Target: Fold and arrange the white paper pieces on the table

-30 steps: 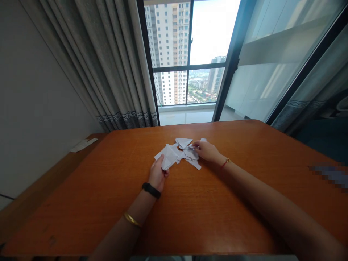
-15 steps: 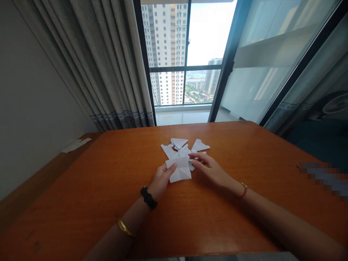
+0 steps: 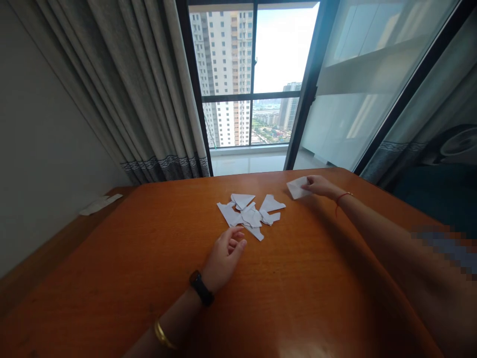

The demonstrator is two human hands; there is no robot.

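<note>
Several white folded paper pieces [image 3: 250,215] lie in a loose pile near the middle of the wooden table [image 3: 298,278]. My left hand [image 3: 224,258] rests on the table just in front of the pile, fingers loosely curled, holding nothing. My right hand [image 3: 320,185] is stretched out to the far right part of the table, its fingers pinching one folded white paper piece [image 3: 297,188] that touches the tabletop, apart from the pile.
Grey curtains [image 3: 141,89] hang behind the table on the left, beside a tall window and a glass sliding door [image 3: 357,84]. A white paper strip [image 3: 100,204] lies on the low ledge left of the table.
My right hand has carried one folded piece from in front of the pile to the far right of the table. My left hand has let go of it and drawn back slightly.
</note>
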